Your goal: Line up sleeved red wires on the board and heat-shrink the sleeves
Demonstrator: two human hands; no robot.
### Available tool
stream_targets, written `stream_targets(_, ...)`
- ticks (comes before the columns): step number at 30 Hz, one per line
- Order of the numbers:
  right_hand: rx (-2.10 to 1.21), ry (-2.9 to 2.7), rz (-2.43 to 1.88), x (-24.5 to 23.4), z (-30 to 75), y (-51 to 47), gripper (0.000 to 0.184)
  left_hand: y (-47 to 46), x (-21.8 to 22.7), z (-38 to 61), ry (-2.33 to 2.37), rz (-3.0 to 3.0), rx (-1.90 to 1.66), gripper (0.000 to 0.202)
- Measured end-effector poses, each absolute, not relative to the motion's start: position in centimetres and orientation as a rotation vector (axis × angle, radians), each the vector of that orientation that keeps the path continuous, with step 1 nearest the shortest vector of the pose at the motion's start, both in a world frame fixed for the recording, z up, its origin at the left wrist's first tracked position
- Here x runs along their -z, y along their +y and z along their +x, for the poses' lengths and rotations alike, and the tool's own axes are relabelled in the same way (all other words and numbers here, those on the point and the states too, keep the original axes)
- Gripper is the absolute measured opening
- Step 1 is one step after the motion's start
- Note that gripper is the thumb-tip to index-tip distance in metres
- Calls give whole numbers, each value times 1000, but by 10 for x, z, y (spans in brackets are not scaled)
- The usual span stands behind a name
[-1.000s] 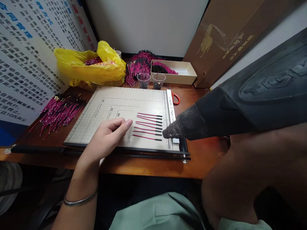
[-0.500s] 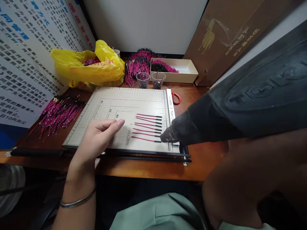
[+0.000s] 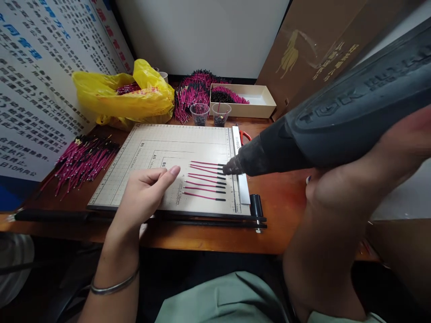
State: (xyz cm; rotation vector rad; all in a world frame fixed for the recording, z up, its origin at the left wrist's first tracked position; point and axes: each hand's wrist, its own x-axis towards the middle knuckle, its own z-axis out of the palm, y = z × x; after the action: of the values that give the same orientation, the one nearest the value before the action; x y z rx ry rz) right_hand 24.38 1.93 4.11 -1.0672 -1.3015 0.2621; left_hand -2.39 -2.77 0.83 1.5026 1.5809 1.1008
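Observation:
My right hand (image 3: 353,188) is wrapped round a dark heat gun (image 3: 269,152). Its nozzle points left, over the black ends of the upper wires. Several pink wires (image 3: 202,189) with black sleeves at their right ends lie in a spaced row on a paper cutter's gridded board (image 3: 188,139). Left of them, my left hand (image 3: 146,193) is closed at the board's front edge, fingers curled and thumb stretched toward the wires. Nothing shows in it.
A pile of pink wires (image 3: 84,161) lies left of the board. Behind stand a yellow bag (image 3: 124,101), a wire heap (image 3: 193,92), a cream box (image 3: 259,110) and two clear cups (image 3: 221,115). Red-handled scissors (image 3: 247,134) lie beyond the cutter. A brown carton (image 3: 296,54) leans at right.
The heat gun's nozzle has moved away from me, from the nearest wires to the upper ones. More of my right hand shows. My left hand has shifted slightly right.

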Motion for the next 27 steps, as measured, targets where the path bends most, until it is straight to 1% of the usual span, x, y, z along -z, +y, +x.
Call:
stream_targets(1,-165,-1293,-1054,-42,241,18,62,-27,-7,-24,1587,1495,-1112,54)
stream_targets(3,-63,-1272,-1059,-45,235,15,59,-25,-5,-24,1603,1489,-1139,54)
stream_targets(7,-94,-1238,-1060,-53,221,11,58,-28,2,-28,1612,1465,-1196,55)
stream_targets(10,-65,-1271,-1043,-54,218,12,60,-32,6,-34,1604,1416,-1226,57)
stream_targets(12,-39,-1302,-1023,-52,221,15,59,-32,6,-35,1613,1425,-1215,57)
stream_targets(14,-13,-1313,-1008,-48,226,18,56,-29,3,-32,1657,1499,-1185,53)
stream_targets(16,10,-1299,-997,-45,231,21,55,-21,-3,-26,1729,1651,-1157,42)
stream_targets(18,12,-1279,-986,-44,233,23,54,-9,-10,-18,1769,1884,-1090,29)
stream_targets(19,7,-1268,-978,-44,233,24,54,-2,-13,-13,1768,2010,-1018,30)
stream_targets(21,-17,-1249,-972,-45,233,25,52,13,-18,-4,1810,2157,-810,38)
stream_targets(22,-29,-1235,-974,-46,232,25,52,22,-20,0,1855,2161,-705,39)
stream_targets(24,-36,-1208,-985,-46,232,25,51,39,-22,5,1942,2093,-562,35)
stream_targets(27,-39,-1265,-1006,-43,235,26,54,65,-19,8,1995,1991,-496,27)
